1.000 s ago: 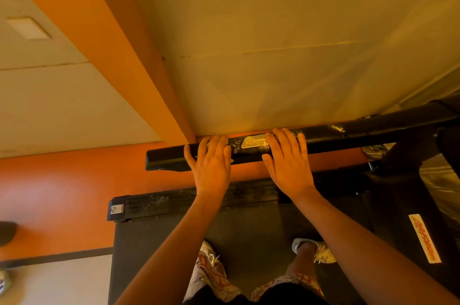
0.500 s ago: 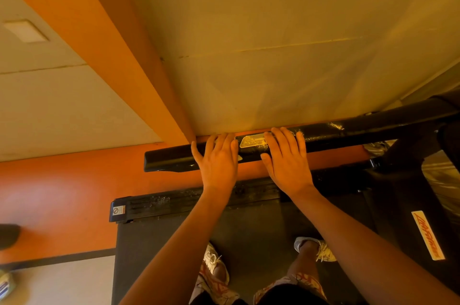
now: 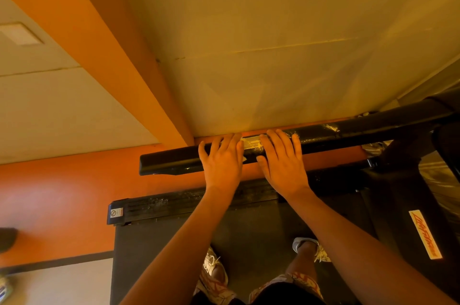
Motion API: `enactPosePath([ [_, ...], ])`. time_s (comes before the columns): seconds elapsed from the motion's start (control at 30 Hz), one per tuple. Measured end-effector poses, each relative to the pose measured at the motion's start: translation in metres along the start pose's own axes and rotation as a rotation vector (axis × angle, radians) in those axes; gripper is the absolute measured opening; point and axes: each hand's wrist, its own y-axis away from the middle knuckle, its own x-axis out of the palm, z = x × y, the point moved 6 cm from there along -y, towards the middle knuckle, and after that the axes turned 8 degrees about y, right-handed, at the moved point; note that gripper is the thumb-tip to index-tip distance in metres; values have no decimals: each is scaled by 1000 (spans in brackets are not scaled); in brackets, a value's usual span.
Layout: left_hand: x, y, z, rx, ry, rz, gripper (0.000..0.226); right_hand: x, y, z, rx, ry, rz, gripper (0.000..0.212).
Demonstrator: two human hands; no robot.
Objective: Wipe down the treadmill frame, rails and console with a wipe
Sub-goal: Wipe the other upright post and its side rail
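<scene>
The treadmill's black handrail (image 3: 171, 163) runs across the middle of the head view, with a yellowish label (image 3: 252, 143) on top. My left hand (image 3: 222, 164) lies over the rail just left of the label, fingers laid flat and thumb out to the left. A small white corner, probably the wipe (image 3: 244, 159), peeks out under its right edge. Just right of the label, my right hand (image 3: 283, 163) rests on the rail, fingers stretched over the top. The hands are nearly touching.
The black treadmill deck (image 3: 154, 255) and its ribbed side rail (image 3: 161, 206) lie below, with my shoes (image 3: 214, 267) on the belt. An orange floor (image 3: 62, 200) is to the left and a cream wall (image 3: 273, 56) beyond the rail. The frame upright (image 3: 408, 155) stands at right.
My left hand has slid a little to the right along the handrail, closing the gap to my right hand. The right hand has stayed where it was.
</scene>
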Motion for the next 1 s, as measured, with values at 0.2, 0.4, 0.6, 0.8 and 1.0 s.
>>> enactPosePath([
  [0.2,-16,4,33,1,-11,-41,46,-5,-2,1,37,-63,24,50],
  [0.4,-14,5,23,-70,85,-119,50,-26,-4,-13,43,-128,-29,40],
  [0.6,-12,5,25,-71,81,-120,52,-47,-2,-74,94,-155,-110,39],
  [0.8,-13,5,25,-60,78,-149,49,-24,6,-151,216,-33,-100,45],
  [1.0,-10,8,23,-80,85,-128,53,-12,6,-149,273,-44,-189,41],
])
